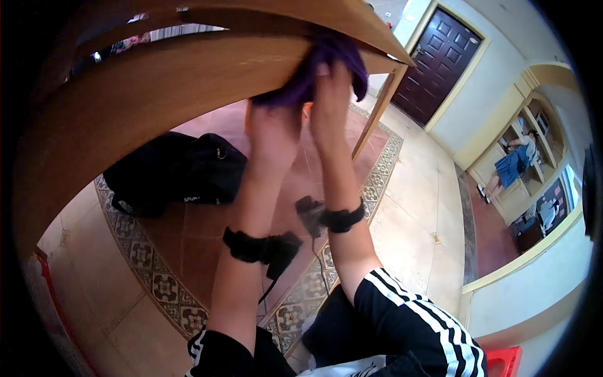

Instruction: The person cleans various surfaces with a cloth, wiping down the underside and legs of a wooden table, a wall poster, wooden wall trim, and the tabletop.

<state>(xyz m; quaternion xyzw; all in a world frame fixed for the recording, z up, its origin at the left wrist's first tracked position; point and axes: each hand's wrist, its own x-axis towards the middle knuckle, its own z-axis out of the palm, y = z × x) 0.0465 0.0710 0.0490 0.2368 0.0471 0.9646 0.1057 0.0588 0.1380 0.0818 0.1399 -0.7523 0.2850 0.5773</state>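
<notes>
Purple cloth [342, 53]: bunched against the near side of the wooden table [188, 60], just below its top edge and toward the right corner; one fold hangs down past the right hand.
Right hand [331, 81]: raised to the table's side, grasping the cloth, thumb laid over it and the other fingers lost in the folds.
Left hand [276, 119]: raised just left of the right one, blurred, its far part covered by the cloth; whether its fingers are clenched or loose, I cannot tell.
Forearms: both reach up and away from the near side, each with a black strap [344, 217] and a small dark box; a cable hangs from the left one's box.
Sleeves: black with white stripes.
Black bag [182, 166]: on the tiled floor to the left of the left forearm, with pale lettering on its near side.
Orange item [248, 119]: partly visible behind the hands, too hidden to identify.
Floor [408, 220]: pale tiles around a reddish area with a patterned border.
Dark door [436, 63]: on the far wall, right of the table, in a pale frame.
Far right: another person [515, 162] in blue stands facing built-in shelves [541, 135].
Red stool [505, 359]: partly visible at near right.
</notes>
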